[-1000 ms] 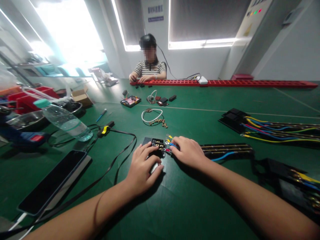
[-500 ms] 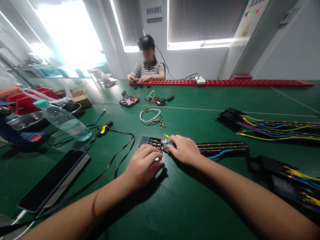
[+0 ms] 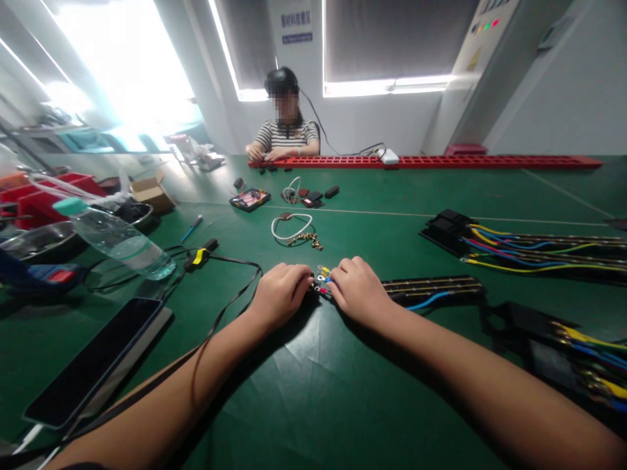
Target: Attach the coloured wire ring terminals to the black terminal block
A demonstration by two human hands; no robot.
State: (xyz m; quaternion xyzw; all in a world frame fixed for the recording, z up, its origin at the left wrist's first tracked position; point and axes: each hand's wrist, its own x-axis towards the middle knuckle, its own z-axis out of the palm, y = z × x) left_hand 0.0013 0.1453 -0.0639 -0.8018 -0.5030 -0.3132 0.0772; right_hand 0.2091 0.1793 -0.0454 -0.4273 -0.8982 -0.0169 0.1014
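Observation:
My left hand [image 3: 280,295] is closed with curled fingers over the black terminal block. Only a dark sliver of the block shows by the fingertips, and the hand hides the rest. Facing it, my right hand [image 3: 360,290] pinches several wires that end in ring terminals [image 3: 321,278], with yellow, blue and red sleeves. These metal rings point left, close to my left fingertips; whether they touch the block I cannot tell. Behind my right hand lies a black strip [image 3: 435,288] with brass-coloured bars and a blue wire [image 3: 428,302].
Small brass screws [image 3: 313,240] lie beside a white loop [image 3: 274,228]. Leftward are a water bottle [image 3: 122,245], a black cable [image 3: 235,259] and a phone [image 3: 95,362]. Wired black assemblies [image 3: 448,232] occupy the right. Across the table sits a person [image 3: 287,134] behind a red rail [image 3: 441,161].
My left hand has moved up and slightly left, from the block's near edge to over it, now covering it. My right hand keeps its pinch on the wires, almost unmoved.

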